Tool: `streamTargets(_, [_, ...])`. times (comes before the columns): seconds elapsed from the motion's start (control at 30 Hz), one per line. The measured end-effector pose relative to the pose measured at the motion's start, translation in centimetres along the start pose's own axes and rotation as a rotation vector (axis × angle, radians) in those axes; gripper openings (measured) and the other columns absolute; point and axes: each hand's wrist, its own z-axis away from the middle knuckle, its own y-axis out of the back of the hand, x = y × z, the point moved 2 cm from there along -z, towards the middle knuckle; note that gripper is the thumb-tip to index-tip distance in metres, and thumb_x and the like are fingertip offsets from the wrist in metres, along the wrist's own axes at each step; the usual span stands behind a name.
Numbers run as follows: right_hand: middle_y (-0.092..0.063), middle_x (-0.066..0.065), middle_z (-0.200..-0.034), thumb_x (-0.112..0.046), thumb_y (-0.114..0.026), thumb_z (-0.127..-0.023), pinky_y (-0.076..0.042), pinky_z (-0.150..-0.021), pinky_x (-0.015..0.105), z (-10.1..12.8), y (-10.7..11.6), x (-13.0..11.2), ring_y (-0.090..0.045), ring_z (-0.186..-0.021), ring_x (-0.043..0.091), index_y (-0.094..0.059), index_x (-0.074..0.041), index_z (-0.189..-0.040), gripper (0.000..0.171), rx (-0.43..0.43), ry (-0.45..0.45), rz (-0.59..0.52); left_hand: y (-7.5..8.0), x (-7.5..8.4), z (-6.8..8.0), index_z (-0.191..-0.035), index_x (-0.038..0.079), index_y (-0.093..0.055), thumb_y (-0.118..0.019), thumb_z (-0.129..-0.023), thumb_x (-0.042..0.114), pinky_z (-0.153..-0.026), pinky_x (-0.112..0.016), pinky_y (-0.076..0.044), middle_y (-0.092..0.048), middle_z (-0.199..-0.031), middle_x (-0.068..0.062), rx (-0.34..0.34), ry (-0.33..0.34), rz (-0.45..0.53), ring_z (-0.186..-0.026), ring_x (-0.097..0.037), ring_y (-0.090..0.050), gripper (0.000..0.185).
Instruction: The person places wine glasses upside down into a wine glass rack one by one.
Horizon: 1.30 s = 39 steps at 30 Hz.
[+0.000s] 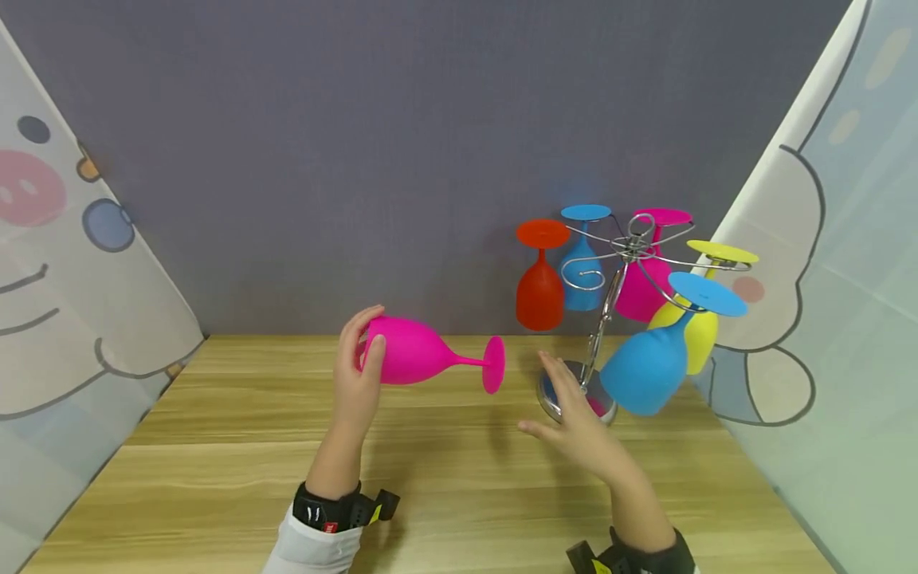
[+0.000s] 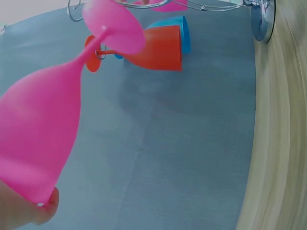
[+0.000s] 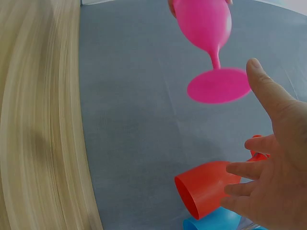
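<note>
My left hand grips a pink wine glass by its bowl near the rim. The glass lies sideways in the air, its stem and round foot pointing right. To its right my right hand reaches up with fingers spread, holding nothing, apart from the pink foot. In the right wrist view, the fingers appear in front of the hanging red wine glass. Beyond that hand stands a metal glass rack with upside-down glasses hung by their feet.
On the rack hang the red glass, two blue glasses, one at the front, another pink glass and a yellow glass. The round chrome base rests on the wooden table. A grey panel rises behind.
</note>
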Motion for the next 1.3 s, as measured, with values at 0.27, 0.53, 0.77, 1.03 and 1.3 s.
streamTargets(0.27, [-0.012, 0.024, -0.159, -0.029, -0.077, -0.082, -0.023, -0.104, 0.073, -0.3, 0.0, 0.7, -0.007, -0.145, 0.05, -0.013, -0.006, -0.154, 0.099, -0.013, -0.014, -0.011, -0.2, -0.2, 0.5, -0.133, 0.006, -0.051, -0.043, -0.099, 0.02, -0.082, -0.026, -0.053, -0.053, -0.128, 0.003, -0.009, 0.187, 0.197, -0.115, -0.018, -0.052, 0.038])
streamTargets(0.53, [-0.016, 0.024, -0.158, -0.021, -0.079, -0.08, -0.027, -0.105, 0.071, -0.8, -0.1, 1.2, -0.016, -0.143, 0.048, -0.014, -0.008, -0.154, 0.1, -0.017, 0.056, -0.07, -3.6, -1.3, 1.7, -0.128, 0.021, -0.055, -0.037, -0.101, 0.029, -0.086, -0.036, -0.055, -0.053, -0.131, 0.0, -0.045, 0.521, 0.523, -0.114, -0.02, -0.055, 0.033])
streamTargets(0.77, [-0.047, 0.018, -0.137, -0.011, -0.078, -0.079, -0.047, -0.1, 0.046, -0.8, -1.1, 1.3, -0.047, -0.126, 0.029, -0.035, 0.002, -0.142, 0.077, -0.024, 0.19, -0.14, -6.6, -2.3, 4.4, -0.121, 0.029, -0.061, -0.035, -0.101, 0.039, -0.086, -0.035, -0.052, -0.049, -0.126, -0.002, -0.126, 0.81, 0.728, -0.107, -0.021, -0.057, 0.034])
streamTargets(1.03, [-0.039, 0.012, -0.147, -0.007, -0.078, -0.078, -0.039, -0.106, 0.056, -0.9, -1.2, 0.4, -0.037, -0.138, 0.027, -0.034, -0.009, -0.146, 0.082, -0.056, 0.23, -0.212, -8.2, -2.7, 6.2, -0.115, 0.026, -0.057, -0.033, -0.101, 0.041, -0.083, -0.034, -0.051, -0.049, -0.125, -0.006, -0.174, 1.052, 0.914, -0.107, -0.023, -0.055, 0.031])
streamTargets(1.3, [-0.024, 0.02, -0.155, -0.017, -0.08, -0.078, -0.029, -0.108, 0.064, -0.5, -1.6, -0.4, -0.024, -0.143, 0.042, -0.021, -0.008, -0.151, 0.094, -0.058, 0.156, -0.203, -9.0, -1.9, 7.4, -0.139, 0.02, -0.038, -0.024, -0.101, 0.041, -0.083, -0.031, -0.05, -0.047, -0.126, -0.011, -0.34, 1.192, 1.091, -0.107, -0.026, -0.052, 0.046])
